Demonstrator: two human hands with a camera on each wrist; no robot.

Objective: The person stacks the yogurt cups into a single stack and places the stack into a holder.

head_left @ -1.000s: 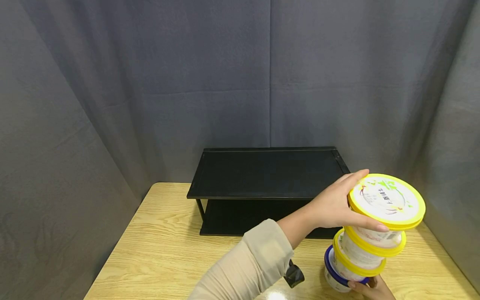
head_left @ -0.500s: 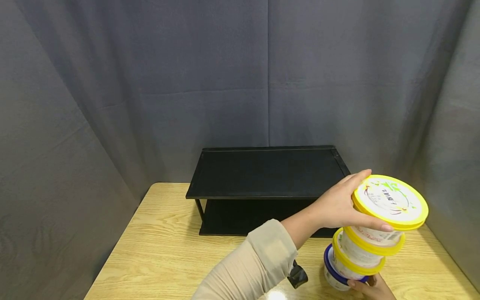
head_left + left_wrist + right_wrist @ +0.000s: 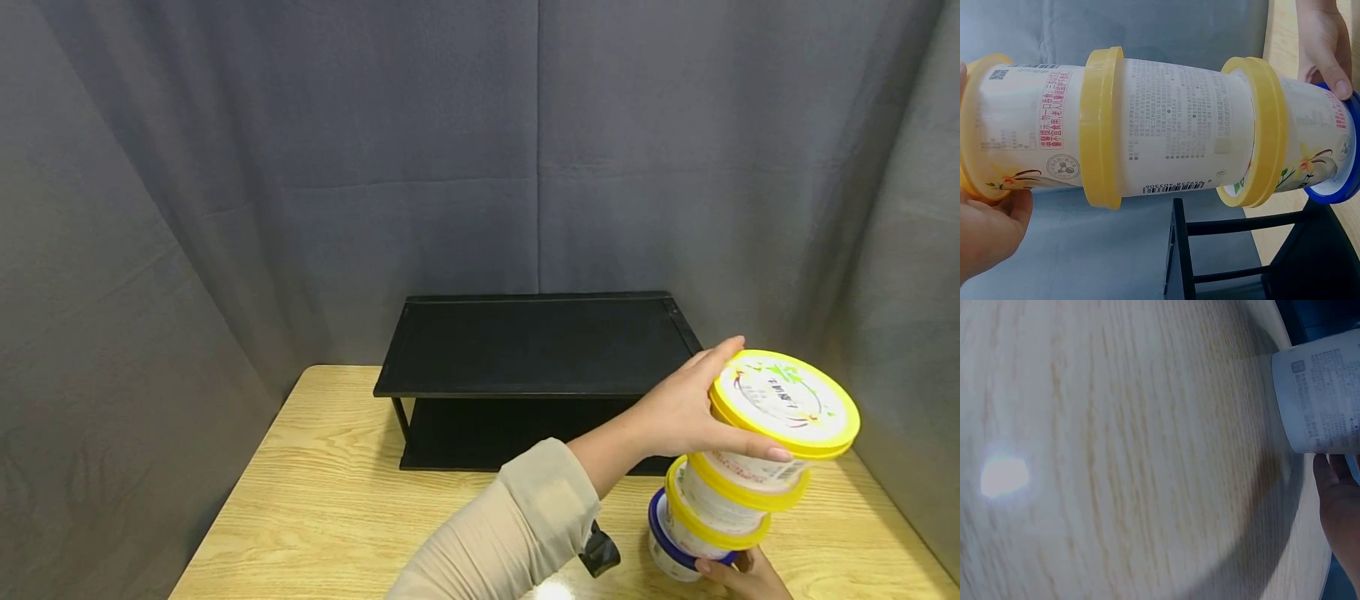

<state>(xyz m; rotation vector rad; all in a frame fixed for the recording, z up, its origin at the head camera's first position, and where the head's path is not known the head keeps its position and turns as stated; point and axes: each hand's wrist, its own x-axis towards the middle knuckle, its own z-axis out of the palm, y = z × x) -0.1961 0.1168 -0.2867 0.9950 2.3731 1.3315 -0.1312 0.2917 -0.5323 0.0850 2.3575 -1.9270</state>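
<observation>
In the head view, three white tubs with yellow lids stand in a column on a tub with a blue lid (image 3: 670, 561). My left hand (image 3: 686, 410) grips the top yellow-lidded tub (image 3: 783, 400) at its lid, thumb along the near side and fingers round the far side. Below it are the middle tub (image 3: 1175, 128) and the third tub (image 3: 1310, 140), both printed with small text. Low at the bottom tub is my right hand (image 3: 752, 577), its thumb on the blue lid's edge. The right wrist view shows this hand's fingers (image 3: 1327, 478) against the bottom tub's white wall (image 3: 1322, 394).
A black two-tier shelf (image 3: 536, 346) stands at the back of the wooden table (image 3: 322, 508), left of the column. Grey curtains (image 3: 420, 150) hang behind and on both sides. Beside my left sleeve (image 3: 517, 521) shows a small glossy black object (image 3: 600, 552).
My left hand and the top tub have shifted slightly to the right. The lower tubs and my right hand look almost unmoved.
</observation>
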